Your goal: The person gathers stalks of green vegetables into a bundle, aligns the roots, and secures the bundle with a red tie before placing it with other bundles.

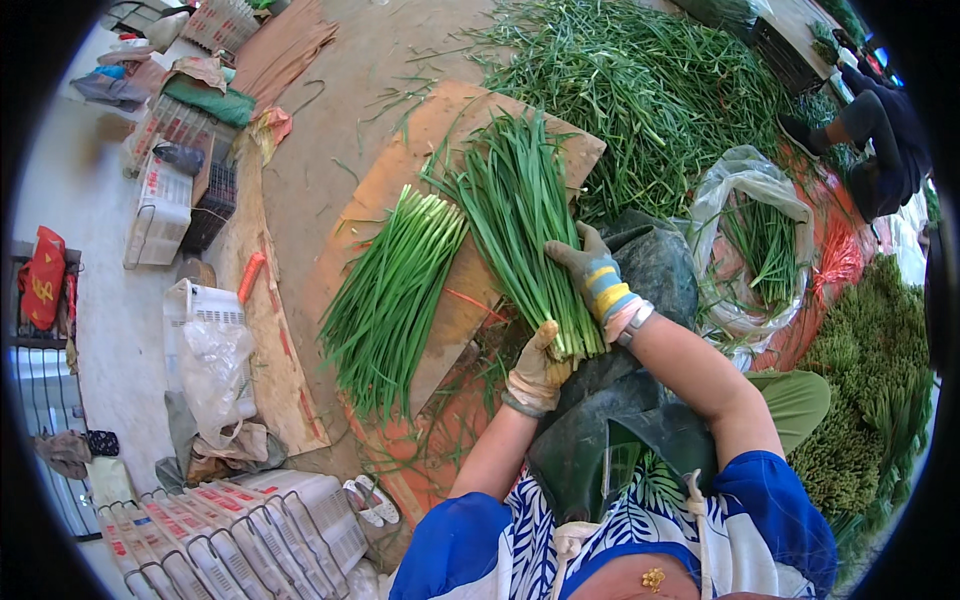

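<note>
Both my hands wear work gloves and grip a long bunch of garlic chives [515,220], its pale cut ends toward me and its leaves pointing away. My left hand [537,372], in a cream glove, closes round the left side of the cut ends. My right hand [592,275], in a grey glove with yellow bands, clasps the bunch from the right, farther up the stems; its far fingers are partly hidden. Left of it, a second bunch of chives [395,295] lies on a worn wooden board [365,215], its pale ends pointing away from me.
A large heap of loose chives [640,95] spreads beyond the board. At right are an open clear plastic bag [707,210] holding greens and a pile of bundled chives [850,390]. Another person [880,140] is at far right. Plastic crates [240,530] stand at left.
</note>
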Demonstrator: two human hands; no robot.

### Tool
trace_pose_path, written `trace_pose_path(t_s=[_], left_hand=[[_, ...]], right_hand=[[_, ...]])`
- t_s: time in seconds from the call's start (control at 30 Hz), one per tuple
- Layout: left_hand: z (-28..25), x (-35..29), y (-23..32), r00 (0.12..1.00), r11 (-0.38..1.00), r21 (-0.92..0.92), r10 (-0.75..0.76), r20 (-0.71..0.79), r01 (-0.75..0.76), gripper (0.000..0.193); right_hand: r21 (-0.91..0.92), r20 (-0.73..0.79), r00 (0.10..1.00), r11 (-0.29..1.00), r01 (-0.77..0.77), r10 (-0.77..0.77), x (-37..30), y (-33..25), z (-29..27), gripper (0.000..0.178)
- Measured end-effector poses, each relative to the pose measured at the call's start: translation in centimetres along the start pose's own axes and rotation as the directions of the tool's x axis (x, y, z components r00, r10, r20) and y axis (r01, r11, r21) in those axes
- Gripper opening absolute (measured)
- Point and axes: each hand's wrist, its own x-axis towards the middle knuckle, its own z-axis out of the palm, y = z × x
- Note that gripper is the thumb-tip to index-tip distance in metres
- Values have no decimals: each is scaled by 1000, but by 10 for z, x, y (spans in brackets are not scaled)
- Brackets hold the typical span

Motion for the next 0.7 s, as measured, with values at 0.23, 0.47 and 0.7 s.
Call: trace_pose_path(t_s=[0.23,0.47,0.7], left_hand=[[37,-1,9,997,997,-76,-37,-66,32,55],[36,2,-8,996,988,-149,59,74,-47,72],[43,7,-21,993,984,-174,64,103,-45,75]], right_hand=[[-212,141,990,977,31,-1,-22,-23,-28,84],[-355,430,832,782,512,-350,-63,-31,-63,73],[-604,434,857,616,506,-278,-58,-26,-74,81]])
